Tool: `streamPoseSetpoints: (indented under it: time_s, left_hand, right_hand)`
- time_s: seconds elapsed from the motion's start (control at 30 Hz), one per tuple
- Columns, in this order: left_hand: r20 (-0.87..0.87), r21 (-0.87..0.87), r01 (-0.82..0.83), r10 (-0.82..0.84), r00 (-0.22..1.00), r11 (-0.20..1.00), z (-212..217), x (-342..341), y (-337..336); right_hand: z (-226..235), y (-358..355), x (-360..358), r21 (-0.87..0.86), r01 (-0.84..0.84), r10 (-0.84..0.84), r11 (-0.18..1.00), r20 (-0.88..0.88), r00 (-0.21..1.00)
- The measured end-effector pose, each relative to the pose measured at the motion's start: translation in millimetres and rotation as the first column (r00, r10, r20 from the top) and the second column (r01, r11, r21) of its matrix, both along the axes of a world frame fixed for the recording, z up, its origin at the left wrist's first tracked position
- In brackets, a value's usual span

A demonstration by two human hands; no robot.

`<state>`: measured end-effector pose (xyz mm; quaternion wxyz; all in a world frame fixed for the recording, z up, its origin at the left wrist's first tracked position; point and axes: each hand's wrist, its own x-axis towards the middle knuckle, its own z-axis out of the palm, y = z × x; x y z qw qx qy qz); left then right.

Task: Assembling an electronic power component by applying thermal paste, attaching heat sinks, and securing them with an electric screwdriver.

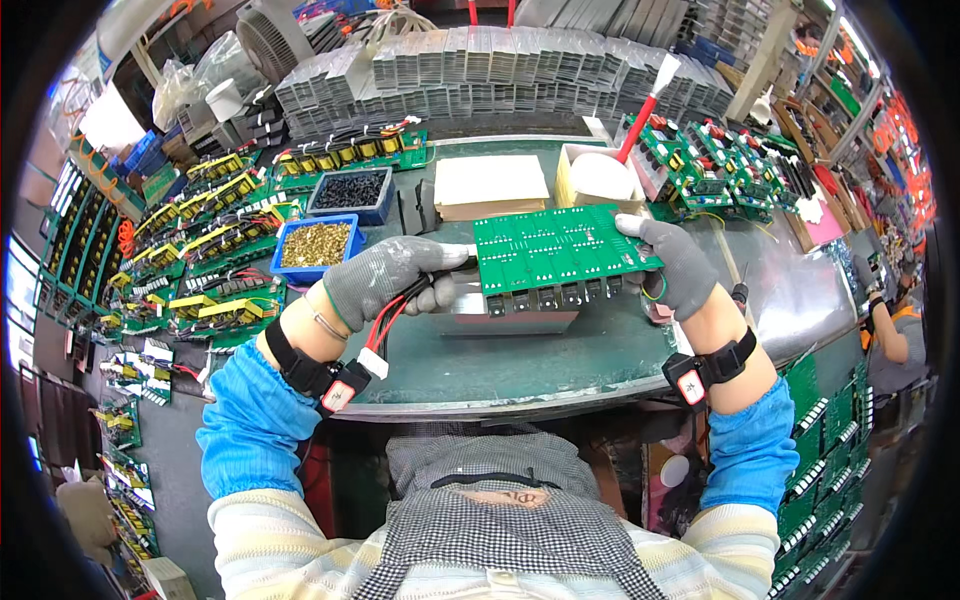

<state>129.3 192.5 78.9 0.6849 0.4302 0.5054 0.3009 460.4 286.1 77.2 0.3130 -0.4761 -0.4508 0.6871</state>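
Between my two grey-gloved hands a green circuit board [560, 250] is held up over the bench, its soldered side showing. A row of black parts hangs along its near edge. My left hand [395, 280] grips the board's left end, and a bundle of red and black wires [388, 315] with a white connector hangs below that hand. My right hand [675, 262] closes on the board's right end, thumb on top. Beneath the board lies a flat metal piece [465, 300], mostly hidden by the board.
A blue bin of brass-coloured screws [315, 245] and a bin of black parts [350, 190] stand left. Behind the board are a cardboard box [490, 187] and a white tub with a red-handled brush [640, 125]. Populated boards [715, 170] sit right; stacked metal plates [500, 80] line the back.
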Motion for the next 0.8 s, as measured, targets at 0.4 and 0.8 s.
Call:
streamPoseSetpoints:
  time_s: [0.4,0.8]
  left_hand:
    - [-0.077,-0.053,0.112,-0.116,0.990,0.992,1.1,-13.5,9.7]
    - [-0.813,0.503,0.231,0.366,0.454,0.833,4.3,-36.1,-24.0]
  right_hand:
    - [-3.9,-10.6,-4.5,-0.024,-0.010,0.007,1.000,-0.108,0.994]
    - [-55.9,-27.2,-3.7,-0.058,0.003,-0.008,0.998,-0.082,0.997]
